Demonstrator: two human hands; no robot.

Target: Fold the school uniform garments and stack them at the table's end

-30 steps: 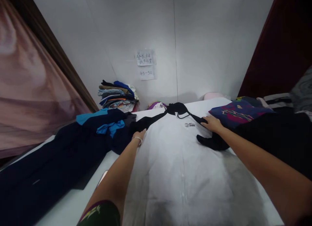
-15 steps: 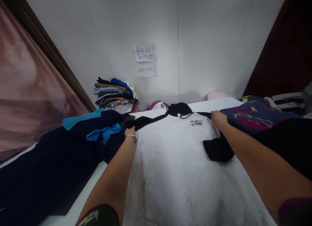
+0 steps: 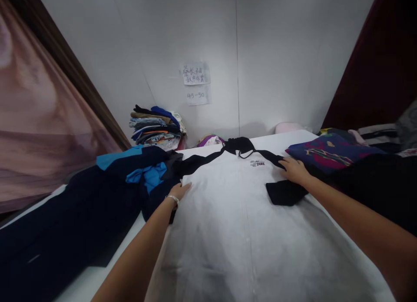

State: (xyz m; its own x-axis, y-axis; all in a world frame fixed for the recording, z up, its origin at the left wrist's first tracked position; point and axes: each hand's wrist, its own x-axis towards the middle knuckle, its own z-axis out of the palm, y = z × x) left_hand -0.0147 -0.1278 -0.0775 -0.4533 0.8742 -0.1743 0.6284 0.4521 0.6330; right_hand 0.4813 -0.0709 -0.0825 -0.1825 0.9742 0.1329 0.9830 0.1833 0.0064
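A white jacket [image 3: 221, 224] with black sleeves and a black hood [image 3: 239, 145] lies spread out in front of me. It has a drawstring at the neck and a small print on the chest. My left hand [image 3: 179, 191] rests on the jacket's left edge below the shoulder, fingers stretched out. At the opposite shoulder my right hand [image 3: 293, 170] lies with fingers apart on the black fabric. The right black sleeve is folded inward, and its end [image 3: 282, 194] lies on the white front below that hand.
Dark navy clothing with bright blue parts [image 3: 97, 206] covers the left side. A stack of folded clothes [image 3: 156, 126] stands against the wall. At right lie a blue patterned garment [image 3: 332, 152] and black clothing [image 3: 374, 189]. Handwritten paper signs [image 3: 197, 78] hang on the wall.
My left hand has slid down the jacket's edge and its fingers have loosened. The right hand has shifted slightly down with its fingers more spread; the folded sleeve end has moved a little left.
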